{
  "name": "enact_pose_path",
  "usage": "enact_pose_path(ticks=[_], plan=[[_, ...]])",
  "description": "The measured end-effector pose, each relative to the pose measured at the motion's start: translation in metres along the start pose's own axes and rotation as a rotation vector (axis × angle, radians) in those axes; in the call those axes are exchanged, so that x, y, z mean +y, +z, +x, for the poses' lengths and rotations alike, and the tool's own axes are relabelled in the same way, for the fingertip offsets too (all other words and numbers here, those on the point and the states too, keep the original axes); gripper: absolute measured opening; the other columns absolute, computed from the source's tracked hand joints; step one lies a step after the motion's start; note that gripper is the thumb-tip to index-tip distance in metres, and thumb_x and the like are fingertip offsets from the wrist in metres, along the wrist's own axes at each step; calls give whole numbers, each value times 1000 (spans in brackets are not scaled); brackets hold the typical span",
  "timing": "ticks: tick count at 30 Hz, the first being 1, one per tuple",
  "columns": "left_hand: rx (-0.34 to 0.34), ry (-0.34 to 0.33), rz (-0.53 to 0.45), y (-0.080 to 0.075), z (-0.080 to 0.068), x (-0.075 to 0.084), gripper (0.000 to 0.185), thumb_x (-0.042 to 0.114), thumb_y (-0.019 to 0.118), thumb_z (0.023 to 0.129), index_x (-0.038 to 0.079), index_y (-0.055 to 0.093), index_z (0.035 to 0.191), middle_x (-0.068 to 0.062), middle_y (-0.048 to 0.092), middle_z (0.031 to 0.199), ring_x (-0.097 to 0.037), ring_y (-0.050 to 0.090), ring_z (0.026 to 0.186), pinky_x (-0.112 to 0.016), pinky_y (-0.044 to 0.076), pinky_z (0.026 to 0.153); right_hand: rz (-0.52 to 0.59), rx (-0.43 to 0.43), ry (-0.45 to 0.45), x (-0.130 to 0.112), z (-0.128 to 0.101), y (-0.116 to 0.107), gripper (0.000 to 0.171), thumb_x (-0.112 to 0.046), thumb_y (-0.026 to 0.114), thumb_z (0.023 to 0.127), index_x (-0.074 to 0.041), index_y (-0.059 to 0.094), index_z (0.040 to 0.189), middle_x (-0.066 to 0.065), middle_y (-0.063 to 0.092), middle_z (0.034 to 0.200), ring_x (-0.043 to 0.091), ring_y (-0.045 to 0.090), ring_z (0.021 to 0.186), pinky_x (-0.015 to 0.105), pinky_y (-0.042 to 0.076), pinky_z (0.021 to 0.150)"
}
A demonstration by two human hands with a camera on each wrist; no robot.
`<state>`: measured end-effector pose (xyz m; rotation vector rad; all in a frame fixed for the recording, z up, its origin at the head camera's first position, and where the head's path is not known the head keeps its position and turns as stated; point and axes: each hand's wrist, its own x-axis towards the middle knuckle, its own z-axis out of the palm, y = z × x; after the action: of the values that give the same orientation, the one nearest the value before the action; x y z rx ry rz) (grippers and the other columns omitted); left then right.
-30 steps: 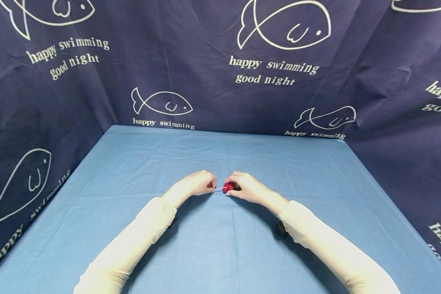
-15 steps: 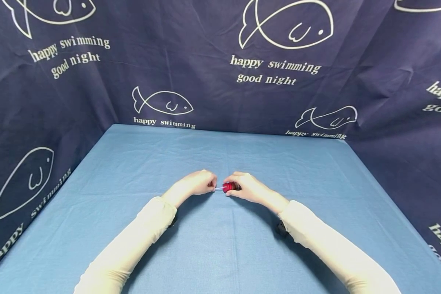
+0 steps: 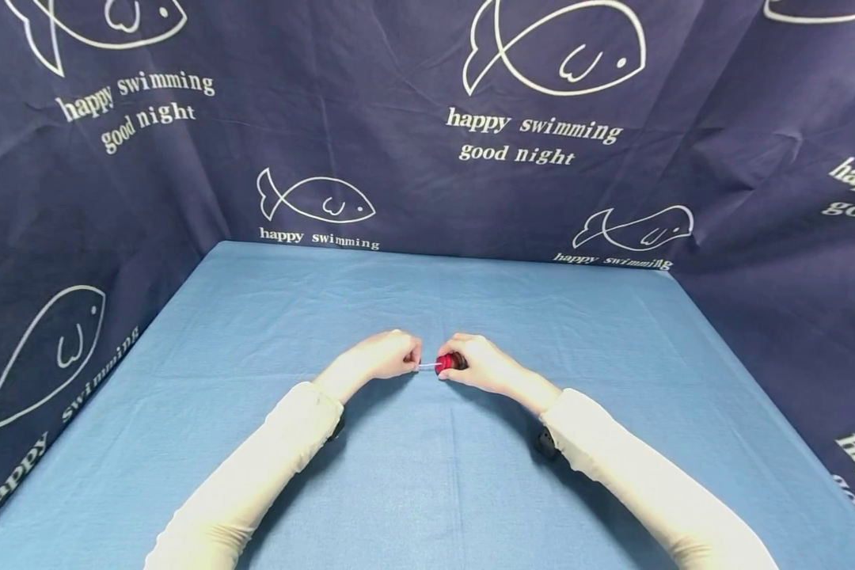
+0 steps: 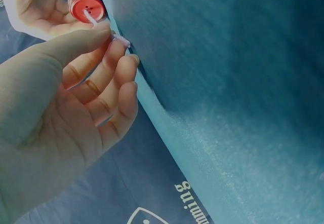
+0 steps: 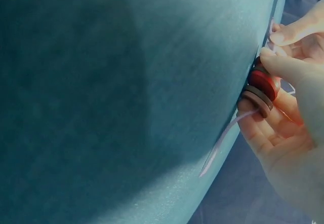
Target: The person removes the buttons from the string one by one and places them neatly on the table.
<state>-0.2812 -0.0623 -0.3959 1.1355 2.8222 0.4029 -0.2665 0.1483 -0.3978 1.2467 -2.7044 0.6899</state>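
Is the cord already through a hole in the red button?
Yes: in the left wrist view the white cord enters the red button.

Both arms reach forward in pale sleeves, forearms angled inward so the hands nearly meet. The left hand [image 3: 385, 356] has thumb and forefinger pinched together, other fingers loosely curled. The right hand [image 3: 479, 362] is curled, thumb pressed toward the fingertips.

We see a bench [image 3: 256, 317] covered in a blue cloth, lightly creased. Around it on three sides hangs a dark navy backdrop [image 3: 399, 63] printed with white outline fish [image 3: 315, 198] and the words "happy swimming good night" [image 3: 530, 138]. The same blue bench cloth fills both wrist views.
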Motion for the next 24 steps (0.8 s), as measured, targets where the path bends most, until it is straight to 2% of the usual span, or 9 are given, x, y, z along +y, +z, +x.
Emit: enact_pose_path(ticks=[8,24], plan=[[1,9,-15,0,0,1,13,12,66,86,13,62,74,4,59,68,-5,48,63,-20,43,61,34,24,-5,5,-2,2,22,-14,78,76,-4,68,94,5,62,81,10,49,70,19,41,61],[-7,0,-28,-3,0,2,14,13,66,87,14,60,74,5,56,67,-4,46,62,-19,41,60,38,34,-21,6,-2,-1,30,-22,81,72,-5,70,93,4,62,80,9,48,68,18,40,60]])
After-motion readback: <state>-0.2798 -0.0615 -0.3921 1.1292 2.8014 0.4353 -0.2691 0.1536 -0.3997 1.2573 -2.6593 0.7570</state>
